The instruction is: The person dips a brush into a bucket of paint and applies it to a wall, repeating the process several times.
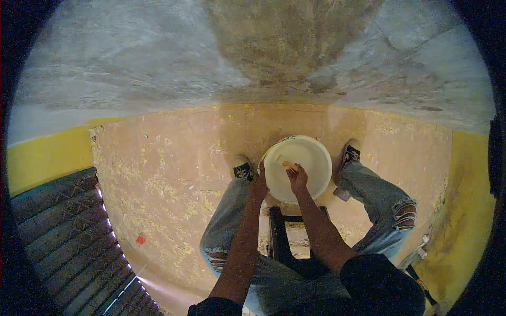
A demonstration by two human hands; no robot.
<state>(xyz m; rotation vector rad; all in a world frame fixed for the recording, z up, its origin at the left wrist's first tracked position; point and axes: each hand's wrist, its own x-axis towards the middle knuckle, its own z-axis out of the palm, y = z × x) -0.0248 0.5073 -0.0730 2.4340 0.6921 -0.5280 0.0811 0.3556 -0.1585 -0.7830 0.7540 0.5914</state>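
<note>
A round white bucket (324,179) stands on the floor between my feet, its inside pale. My left hand (257,183) is closed on the bucket's left rim. Over the bucket's opening, my right hand (298,179) pinches a small orange-tan piece (288,165). Its kind is too small to make out. Whether that piece touches the bucket's contents cannot be told from above.
I sit on a dark stool (279,237), legs spread around the bucket. A grey wall (132,63) rises ahead. A ribbed shutter (58,226) is at left. A red scrap (140,240) lies on the patchy floor (174,168). A long-handled tool (421,285) rests at right.
</note>
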